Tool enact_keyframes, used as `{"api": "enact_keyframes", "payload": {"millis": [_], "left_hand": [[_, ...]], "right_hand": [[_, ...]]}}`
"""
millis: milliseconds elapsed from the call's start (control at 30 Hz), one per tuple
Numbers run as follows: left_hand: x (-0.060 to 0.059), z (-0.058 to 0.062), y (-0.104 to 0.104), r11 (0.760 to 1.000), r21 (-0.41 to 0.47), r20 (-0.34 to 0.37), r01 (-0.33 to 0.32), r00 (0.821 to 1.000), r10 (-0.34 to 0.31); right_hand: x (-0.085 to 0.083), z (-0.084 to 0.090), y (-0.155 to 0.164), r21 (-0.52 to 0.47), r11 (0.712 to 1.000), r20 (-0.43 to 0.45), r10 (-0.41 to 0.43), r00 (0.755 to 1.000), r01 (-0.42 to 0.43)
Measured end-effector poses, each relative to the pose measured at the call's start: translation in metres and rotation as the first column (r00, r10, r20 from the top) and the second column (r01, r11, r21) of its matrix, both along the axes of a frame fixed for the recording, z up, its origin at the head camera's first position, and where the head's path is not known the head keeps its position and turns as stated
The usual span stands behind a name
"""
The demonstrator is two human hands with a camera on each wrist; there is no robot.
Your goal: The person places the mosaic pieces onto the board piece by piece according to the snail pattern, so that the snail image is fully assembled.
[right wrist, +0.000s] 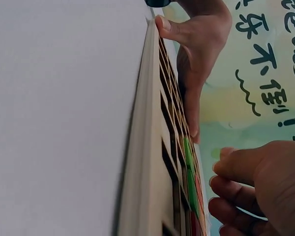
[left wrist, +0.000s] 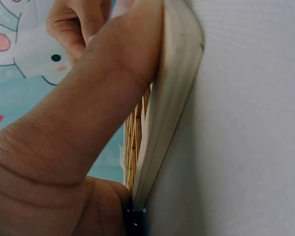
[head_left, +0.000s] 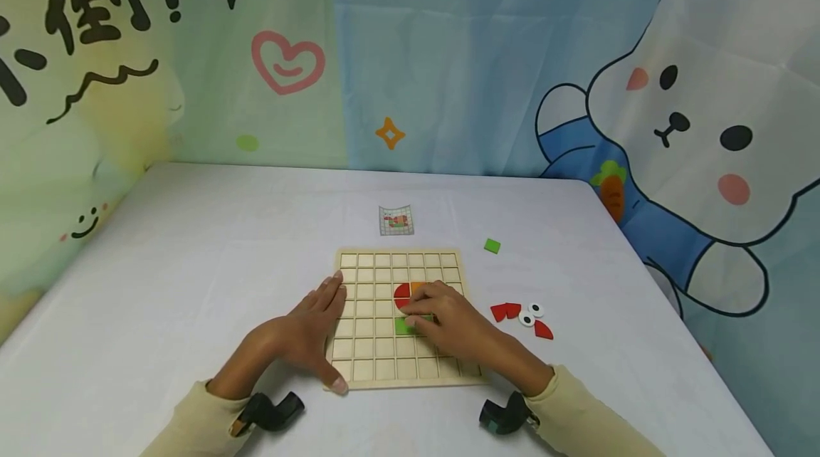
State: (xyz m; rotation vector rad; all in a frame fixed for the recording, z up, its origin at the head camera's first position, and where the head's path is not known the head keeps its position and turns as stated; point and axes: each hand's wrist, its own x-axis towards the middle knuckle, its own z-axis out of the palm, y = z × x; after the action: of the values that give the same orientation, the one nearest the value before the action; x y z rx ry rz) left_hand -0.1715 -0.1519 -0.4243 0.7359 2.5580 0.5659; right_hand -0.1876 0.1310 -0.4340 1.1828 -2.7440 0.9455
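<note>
**Q:** What is shown, and how should the step in hand be carried out well?

**A:** A wooden grid board [head_left: 402,319] is shown lying flat on the white bench [head_left: 192,265]. A green square tile [head_left: 405,327] is being seated in a cell near the board's middle, just below a red half-round piece [head_left: 401,295] and an orange piece [head_left: 417,287]. It is judged that the tile should be kept level, aligned with the cell walls, and pressed down lightly until flush; the board should be held steady so that the pieces already laid are not jolted.

**Q:** How are the hands posed?

**A:** The left hand [head_left: 318,332] is laid open along the board's left edge, fingers straight, with the thumb pressed against the near left corner, as is confirmed in the left wrist view. The right hand [head_left: 448,322] is arched over the board, fingers curled down onto the green tile; whether the tile is pinched or merely pressed cannot be told, since the fingertips are hidden.

**Q:** What else is marked?

**A:** Loose pieces are seen on the bench to the right of the board: red pieces [head_left: 506,311], two eye discs [head_left: 531,314] and, farther back, a spare green square [head_left: 492,245]. A small pattern card [head_left: 396,220] is seen lying just behind the board.
</note>
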Motion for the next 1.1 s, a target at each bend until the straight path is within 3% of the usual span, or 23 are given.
{"api": "enact_keyframes", "payload": {"millis": [167, 367, 633, 867, 1100], "left_hand": [[0.001, 0.001, -0.002, 0.999, 0.030, -0.013, 0.012, 1.000, -0.012], [0.001, 0.000, -0.002, 1.000, 0.020, -0.013, 0.012, 1.000, -0.012], [0.000, 0.000, -0.001, 1.000, 0.022, -0.003, 0.008, 1.000, -0.008], [0.000, -0.001, -0.001, 1.000, 0.012, 0.000, 0.006, 1.000, -0.006], [-0.001, -0.002, -0.001, 1.000, 0.011, -0.004, 0.002, 1.000, -0.002]], "right_hand": [[-0.001, -0.001, 0.012, -0.030, 0.998, -0.015, -0.056, 0.998, 0.055], [-0.001, -0.001, 0.032, -0.002, 0.994, 0.029, -0.111, 0.993, 0.111], [-0.002, 0.000, 0.054, 0.026, 0.995, -0.006, -0.100, 0.995, 0.100], [-0.003, 0.005, 0.071, 0.114, 0.987, -0.013, -0.115, 0.993, 0.116], [-0.007, 0.009, 0.089, 0.197, 0.963, 0.020, -0.189, 0.982, 0.182]]}}
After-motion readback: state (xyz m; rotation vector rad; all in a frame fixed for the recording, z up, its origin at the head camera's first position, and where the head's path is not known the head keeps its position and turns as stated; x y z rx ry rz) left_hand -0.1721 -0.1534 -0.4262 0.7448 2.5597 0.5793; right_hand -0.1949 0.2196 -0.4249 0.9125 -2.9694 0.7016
